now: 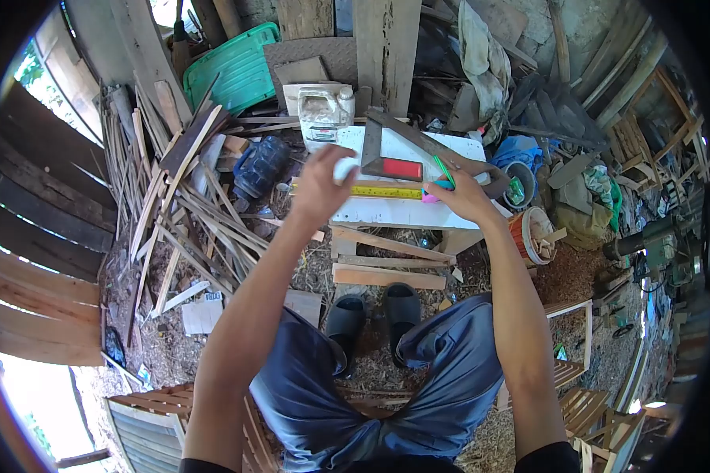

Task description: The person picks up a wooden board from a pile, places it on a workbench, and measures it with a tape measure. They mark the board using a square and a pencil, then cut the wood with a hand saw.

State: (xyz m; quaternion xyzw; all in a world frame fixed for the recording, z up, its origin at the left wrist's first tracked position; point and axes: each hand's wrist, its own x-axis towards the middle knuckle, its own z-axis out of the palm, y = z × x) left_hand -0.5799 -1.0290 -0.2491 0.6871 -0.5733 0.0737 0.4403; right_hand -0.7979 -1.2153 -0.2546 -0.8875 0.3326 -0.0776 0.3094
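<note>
Wood strips [217,229] clutter the floor [315,268] left of a white counter [379,213], where right fingers [445,196] grip a tape measure [439,185] and green pen [441,167]. Its case looks light, best grasped; the thin blade [386,191], probably springy, extends toward blurred left fingers [327,161], their grip unclear.

Shot from the head, facing forward and steeply down over knees [450,347] and sandals [403,314] to the white board [386,213], within reach of left hand [323,183] and right hand [460,195]. Seen wide through round fisheye, dark at corners, in one view.
</note>
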